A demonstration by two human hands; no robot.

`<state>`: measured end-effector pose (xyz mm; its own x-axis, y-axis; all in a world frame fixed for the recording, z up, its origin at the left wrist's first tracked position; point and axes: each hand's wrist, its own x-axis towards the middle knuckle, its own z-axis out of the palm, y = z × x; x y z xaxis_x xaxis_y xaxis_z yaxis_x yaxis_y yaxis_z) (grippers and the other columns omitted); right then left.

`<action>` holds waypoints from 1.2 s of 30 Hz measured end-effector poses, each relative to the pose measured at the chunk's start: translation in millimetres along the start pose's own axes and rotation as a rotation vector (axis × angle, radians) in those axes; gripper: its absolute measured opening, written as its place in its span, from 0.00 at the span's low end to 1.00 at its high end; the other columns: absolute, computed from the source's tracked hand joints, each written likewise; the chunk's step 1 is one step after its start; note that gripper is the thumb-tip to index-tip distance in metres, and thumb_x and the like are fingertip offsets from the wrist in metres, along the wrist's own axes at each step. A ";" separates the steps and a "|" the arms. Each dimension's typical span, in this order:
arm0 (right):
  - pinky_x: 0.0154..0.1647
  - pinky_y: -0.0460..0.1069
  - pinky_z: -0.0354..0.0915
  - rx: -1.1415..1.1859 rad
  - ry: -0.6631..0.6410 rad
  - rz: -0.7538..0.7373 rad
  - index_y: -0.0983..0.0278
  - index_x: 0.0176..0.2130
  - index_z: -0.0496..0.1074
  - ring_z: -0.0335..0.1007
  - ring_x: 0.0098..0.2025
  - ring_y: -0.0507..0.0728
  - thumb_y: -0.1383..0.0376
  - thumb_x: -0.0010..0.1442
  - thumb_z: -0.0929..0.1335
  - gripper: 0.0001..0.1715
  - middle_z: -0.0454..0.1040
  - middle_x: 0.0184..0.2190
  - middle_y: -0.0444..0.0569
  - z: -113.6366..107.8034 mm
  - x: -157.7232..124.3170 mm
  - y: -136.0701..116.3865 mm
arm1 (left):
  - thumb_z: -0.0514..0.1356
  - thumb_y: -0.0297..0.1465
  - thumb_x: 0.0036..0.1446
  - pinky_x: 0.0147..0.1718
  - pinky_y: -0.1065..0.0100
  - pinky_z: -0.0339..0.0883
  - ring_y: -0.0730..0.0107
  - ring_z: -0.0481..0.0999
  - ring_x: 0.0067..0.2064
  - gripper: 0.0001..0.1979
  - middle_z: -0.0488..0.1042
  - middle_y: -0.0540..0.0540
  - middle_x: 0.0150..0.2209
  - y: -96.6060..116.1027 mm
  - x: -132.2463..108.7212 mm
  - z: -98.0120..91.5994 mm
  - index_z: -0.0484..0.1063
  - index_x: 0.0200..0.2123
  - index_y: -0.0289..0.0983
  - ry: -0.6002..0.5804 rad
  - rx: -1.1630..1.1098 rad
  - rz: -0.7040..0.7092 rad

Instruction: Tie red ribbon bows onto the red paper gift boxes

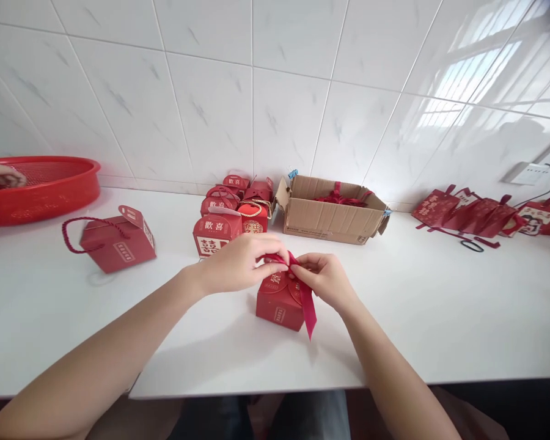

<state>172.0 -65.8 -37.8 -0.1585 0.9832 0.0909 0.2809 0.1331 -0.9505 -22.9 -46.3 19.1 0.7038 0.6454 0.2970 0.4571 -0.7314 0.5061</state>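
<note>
A small red gift box (279, 310) with pale printed characters stands on the white table in front of me. Red ribbon (308, 305) runs over its top, and one loose tail hangs down its right side. Above the box, my left hand (245, 263) pinches the ribbon between thumb and fingers. My right hand (323, 278) grips the ribbon from the other side, fingertips close to the left ones. Fingers partly hide the point where the ribbon crosses.
Several red boxes (217, 229) stand near the wall, left of an open cardboard box (334, 223) holding red ribbons. A red box with a rope handle (123, 244) sits left. Another person's hand (4, 174) is in a red basket (73, 192). Scissors (472, 245) lie by flat red packets (476, 214).
</note>
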 end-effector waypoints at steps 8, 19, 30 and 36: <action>0.25 0.45 0.55 -0.005 -0.183 -0.137 0.66 0.27 0.71 0.58 0.24 0.49 0.55 0.58 0.66 0.18 0.67 0.22 0.44 -5.2 -0.3 6.6 | 0.58 0.28 0.56 0.38 0.67 0.62 0.69 0.70 0.37 0.05 0.73 0.49 0.37 -11.1 47.8 14.4 0.73 0.34 0.39 0.004 0.198 0.102; 0.27 0.45 0.59 -0.038 -0.029 -0.194 0.65 0.25 0.73 0.64 0.26 0.51 0.56 0.59 0.66 0.17 0.74 0.24 0.45 6.5 0.0 9.9 | 0.51 0.45 0.60 0.33 0.67 0.64 0.67 0.71 0.34 0.19 0.72 0.49 0.30 -12.4 0.3 40.2 0.69 0.29 0.37 0.190 -0.263 -0.317; 0.26 0.46 0.64 0.271 0.081 -0.091 0.58 0.41 0.59 0.70 0.25 0.52 0.55 0.52 0.72 0.23 0.76 0.25 0.42 14.0 -0.8 17.7 | 0.55 0.32 0.59 0.45 0.65 0.66 0.65 0.73 0.46 0.07 0.74 0.47 0.37 -28.1 -10.2 53.5 0.66 0.30 0.38 0.309 -0.340 -0.137; 0.25 0.45 0.62 0.112 0.099 -0.136 0.61 0.37 0.66 0.69 0.25 0.52 0.53 0.54 0.71 0.18 0.77 0.25 0.46 13.6 -1.0 17.3 | 0.56 0.31 0.59 0.39 0.67 0.70 0.69 0.76 0.39 0.04 0.75 0.48 0.35 -24.9 -12.3 56.5 0.63 0.37 0.38 0.262 -0.486 -0.121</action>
<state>164.1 -66.1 -58.3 -0.0921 0.9653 0.2443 0.1558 0.2563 -0.9540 -12.2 -48.5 -42.9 0.4752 0.7968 0.3732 0.1799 -0.5032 0.8452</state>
